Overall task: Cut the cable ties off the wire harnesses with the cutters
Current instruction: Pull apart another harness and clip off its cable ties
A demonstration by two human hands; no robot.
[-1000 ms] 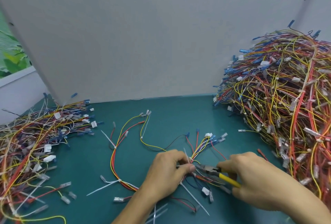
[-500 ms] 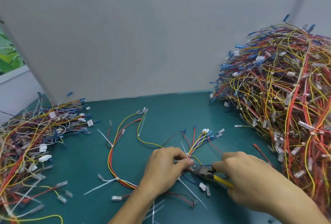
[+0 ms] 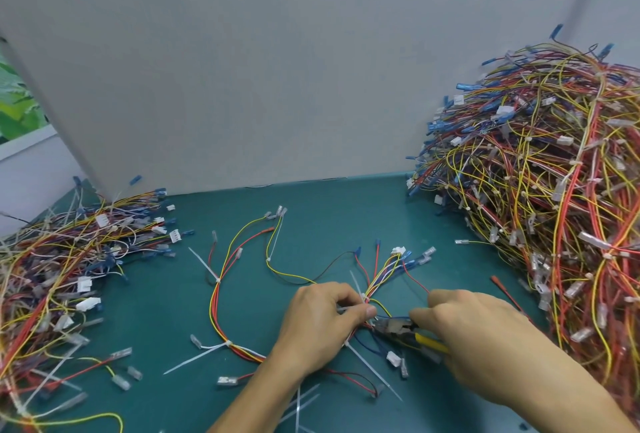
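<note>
One wire harness [image 3: 221, 297] of red, yellow and white wires lies spread on the green table [image 3: 329, 211], bound by white cable ties [image 3: 218, 280]. My left hand [image 3: 318, 325] pinches the harness bundle at a white tie near its middle. My right hand [image 3: 474, 339] grips the yellow-handled cutters [image 3: 401, 327], whose dark jaws sit against the bundle just right of my left thumb. Whether the jaws are closed on a tie is hidden by wires.
A tall heap of tied harnesses [image 3: 540, 190] fills the right side. A flatter pile of harnesses [image 3: 62, 270] lies at the left. Loose cut ties [image 3: 304, 401] lie near the front edge. A grey partition [image 3: 277, 69] stands behind the table.
The cutters' jaws have moved left along the bundle, closer to my left thumb. Both hands stay on the same harness; the view has shifted slightly.
</note>
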